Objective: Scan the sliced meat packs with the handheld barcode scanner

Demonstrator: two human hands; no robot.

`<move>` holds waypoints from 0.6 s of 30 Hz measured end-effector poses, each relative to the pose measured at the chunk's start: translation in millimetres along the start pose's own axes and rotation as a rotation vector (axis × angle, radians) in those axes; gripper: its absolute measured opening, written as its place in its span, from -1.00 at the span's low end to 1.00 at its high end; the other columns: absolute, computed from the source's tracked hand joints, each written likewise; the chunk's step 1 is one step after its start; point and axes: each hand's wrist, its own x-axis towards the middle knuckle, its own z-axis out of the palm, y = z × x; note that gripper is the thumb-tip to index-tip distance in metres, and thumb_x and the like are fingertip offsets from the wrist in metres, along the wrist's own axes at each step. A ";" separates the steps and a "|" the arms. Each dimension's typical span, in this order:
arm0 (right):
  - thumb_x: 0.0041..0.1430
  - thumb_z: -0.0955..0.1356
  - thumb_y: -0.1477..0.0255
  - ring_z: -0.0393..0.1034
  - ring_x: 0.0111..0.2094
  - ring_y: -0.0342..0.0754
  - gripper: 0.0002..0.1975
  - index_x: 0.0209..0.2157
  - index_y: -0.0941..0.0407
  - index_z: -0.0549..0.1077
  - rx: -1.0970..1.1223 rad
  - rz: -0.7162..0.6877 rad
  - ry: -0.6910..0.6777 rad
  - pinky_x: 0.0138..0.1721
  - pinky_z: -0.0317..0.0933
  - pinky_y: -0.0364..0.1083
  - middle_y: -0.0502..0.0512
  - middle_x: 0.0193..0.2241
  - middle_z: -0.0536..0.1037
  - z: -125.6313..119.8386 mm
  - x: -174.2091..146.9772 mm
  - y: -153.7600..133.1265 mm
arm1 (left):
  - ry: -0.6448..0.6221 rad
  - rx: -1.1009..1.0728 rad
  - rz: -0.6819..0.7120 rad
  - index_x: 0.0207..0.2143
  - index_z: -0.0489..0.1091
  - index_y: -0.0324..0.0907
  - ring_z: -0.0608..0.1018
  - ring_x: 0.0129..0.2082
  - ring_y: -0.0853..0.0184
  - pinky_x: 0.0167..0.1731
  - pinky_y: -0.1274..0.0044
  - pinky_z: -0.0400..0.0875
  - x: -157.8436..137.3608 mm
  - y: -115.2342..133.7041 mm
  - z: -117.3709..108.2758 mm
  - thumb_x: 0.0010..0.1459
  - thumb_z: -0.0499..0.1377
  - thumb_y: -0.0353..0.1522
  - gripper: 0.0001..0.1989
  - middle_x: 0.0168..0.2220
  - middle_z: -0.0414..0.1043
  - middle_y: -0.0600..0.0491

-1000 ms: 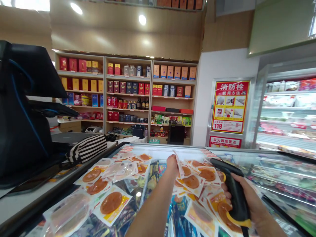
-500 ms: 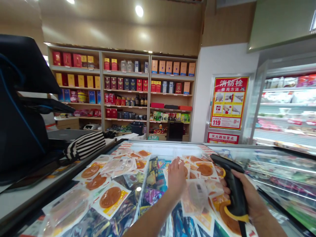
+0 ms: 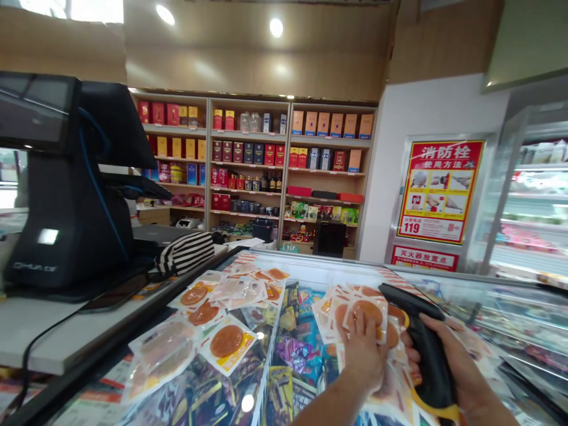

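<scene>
My right hand (image 3: 459, 361) is wrapped round the grip of a black and yellow handheld barcode scanner (image 3: 426, 349), whose head points left and away from me. Its fingertips reach the edge of a heap of flat clear packets (image 3: 368, 310), each with a round orange-brown disc inside. On top of that heap lies my left hand (image 3: 364, 352), fingers stretched out over the discs and pressing on the packets. More packets of the same kind (image 3: 226, 343) are spread over the left part of the glass freezer lid (image 3: 306, 260). Whether my left thumb is under a packet is hidden.
Under the glass are colourful wrapped packs (image 3: 295, 352). To the left, a black checkout terminal (image 3: 66, 189) stands on a white counter (image 3: 57, 337) beside a striped cloth item (image 3: 189, 253). Shelves with boxes (image 3: 248, 154) line the back wall; an open cooler (image 3: 532, 201) stands right.
My left hand has moved right and down onto the right-hand packets, which are now bunched closer together beside the scanner. The view has swung left. The right hand still holds the scanner.
</scene>
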 end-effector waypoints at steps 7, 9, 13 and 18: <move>-0.14 0.25 0.24 0.20 -0.75 -0.22 -0.75 -0.62 0.17 0.29 -0.050 -0.076 0.041 -0.73 0.09 -0.22 -0.02 -0.77 0.35 70.2 14.5 14.2 | 0.188 -0.530 -0.034 -0.23 0.30 -0.22 0.24 -0.08 0.22 -0.03 0.36 -0.06 -19.1 -14.5 -70.7 -0.01 -0.09 -0.18 -0.60 -0.12 0.27 -0.11; -0.17 0.27 0.25 0.23 -0.71 -0.19 -0.76 -0.56 0.16 0.30 -0.108 -0.181 0.076 -0.68 0.11 -0.21 -0.03 -0.73 0.38 100.9 27.6 26.3 | 0.180 -0.585 -0.109 -0.25 0.29 -0.30 0.37 -0.23 0.22 -0.20 0.37 0.17 -29.3 -24.6 -95.6 0.01 -0.21 -0.11 -0.49 -0.26 0.34 -0.15; -0.18 0.26 0.19 0.33 -0.54 -0.06 -0.68 -0.47 0.17 0.34 -0.446 -0.439 0.149 -0.52 0.17 -0.13 0.06 -0.61 0.44 163.0 53.6 58.2 | 0.100 -0.930 -0.262 -0.11 0.17 -0.28 0.44 -0.36 0.27 -0.42 0.48 0.28 -55.3 -38.2 -134.8 -0.04 -0.29 0.02 -0.34 -0.28 0.37 -0.13; -0.10 0.17 0.16 0.30 -0.30 0.00 -0.59 -0.36 0.18 0.36 -0.700 -0.651 0.098 -0.29 0.13 -0.09 0.15 -0.39 0.45 226.4 66.0 91.1 | 0.358 -1.210 -0.401 -0.17 0.26 -0.26 0.46 -0.41 0.31 -0.48 0.57 0.29 -82.7 -53.2 -172.0 -0.10 -0.09 0.01 -0.40 -0.35 0.41 -0.07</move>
